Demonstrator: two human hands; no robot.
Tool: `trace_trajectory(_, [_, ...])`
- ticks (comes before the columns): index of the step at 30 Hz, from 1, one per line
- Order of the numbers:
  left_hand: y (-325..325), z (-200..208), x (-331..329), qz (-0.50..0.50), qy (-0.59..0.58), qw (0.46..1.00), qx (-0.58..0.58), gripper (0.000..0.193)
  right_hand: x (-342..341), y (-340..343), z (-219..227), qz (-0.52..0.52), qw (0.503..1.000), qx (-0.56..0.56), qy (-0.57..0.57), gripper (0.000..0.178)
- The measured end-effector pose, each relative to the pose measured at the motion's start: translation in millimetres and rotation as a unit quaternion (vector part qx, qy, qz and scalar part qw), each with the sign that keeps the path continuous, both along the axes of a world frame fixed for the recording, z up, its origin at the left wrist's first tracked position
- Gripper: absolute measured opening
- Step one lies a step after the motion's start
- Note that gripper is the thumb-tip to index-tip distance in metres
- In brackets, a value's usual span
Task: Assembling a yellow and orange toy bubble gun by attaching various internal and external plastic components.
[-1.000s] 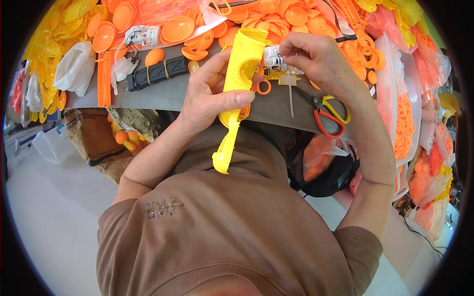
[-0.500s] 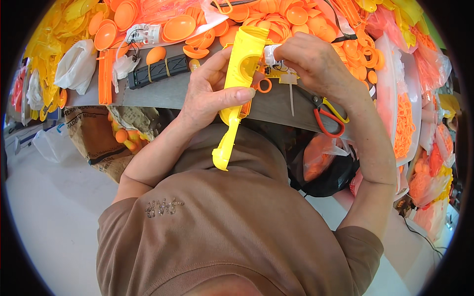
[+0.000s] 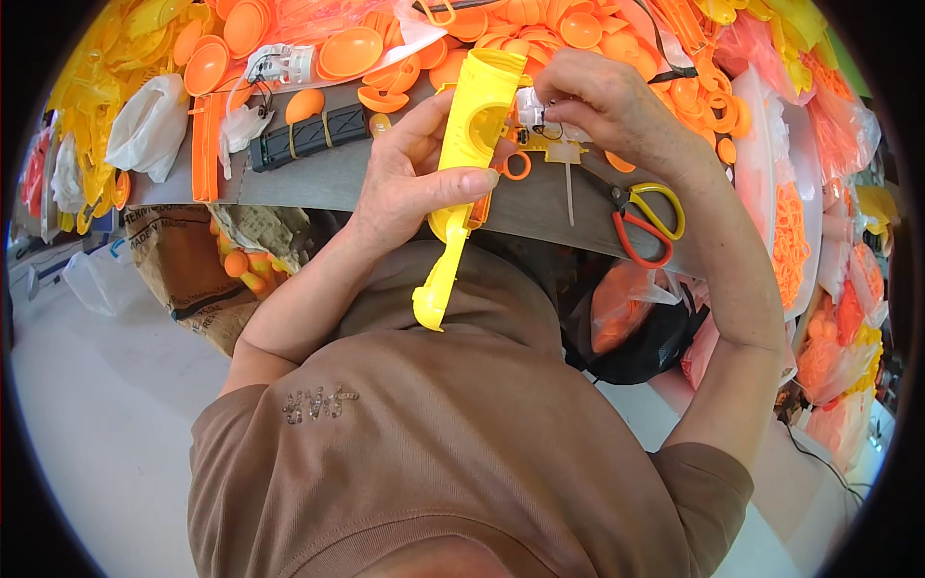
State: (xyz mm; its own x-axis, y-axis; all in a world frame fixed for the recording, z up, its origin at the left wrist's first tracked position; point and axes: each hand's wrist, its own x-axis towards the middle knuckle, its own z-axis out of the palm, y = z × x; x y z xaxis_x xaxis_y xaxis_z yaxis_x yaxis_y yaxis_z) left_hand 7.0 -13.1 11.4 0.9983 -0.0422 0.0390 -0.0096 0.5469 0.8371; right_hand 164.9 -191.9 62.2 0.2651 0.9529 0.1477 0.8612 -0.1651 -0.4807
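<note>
My left hand [image 3: 414, 173] is closed round a long yellow plastic housing [image 3: 469, 144], thumb across its front. The housing is tilted, its narrow lower arm pointing down toward my shirt. Just right of it sits a small white plastic mechanism [image 3: 530, 108] with thin dark wires, above a yellow bracket [image 3: 559, 151]. My right hand [image 3: 602, 106] is at this mechanism, with bent fingers pinched together by the wires; the fingertips are partly hidden, so the exact part between them is unclear. An orange ring [image 3: 516, 166] shows below the mechanism.
Scissors [image 3: 644, 226] with red and yellow handles lie at the table's front edge. A dark rectangular block [image 3: 308, 140] with rubber bands and an orange channel piece [image 3: 206, 149] lie left. Orange cups [image 3: 349, 55] heap behind. A clear bin of orange rings [image 3: 788, 246] stands right.
My right hand and forearm have shifted slightly up and to the right, uncovering more of the scissors' yellow handle. My left hand and the yellow housing have hardly moved.
</note>
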Motion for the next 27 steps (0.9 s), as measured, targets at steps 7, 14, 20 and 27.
trace_trajectory(7, [0,1,1,-0.001,-0.003,1.000,0.001,0.068,8,-3,-7,0.023,0.999,0.031,0.031,0.010])
trace_trajectory(14, [1,0,0,-0.007,-0.003,1.000,0.001,0.067,-2,4,1,-0.029,0.999,-0.037,0.015,0.013])
trace_trajectory(20, [0,2,2,-0.013,0.000,1.000,0.001,0.067,6,3,2,-0.031,0.997,-0.060,0.037,0.012])
trace_trajectory(27, [1,3,2,-0.007,0.003,1.000,0.005,0.066,18,20,17,-0.022,0.978,-0.197,0.069,0.014])
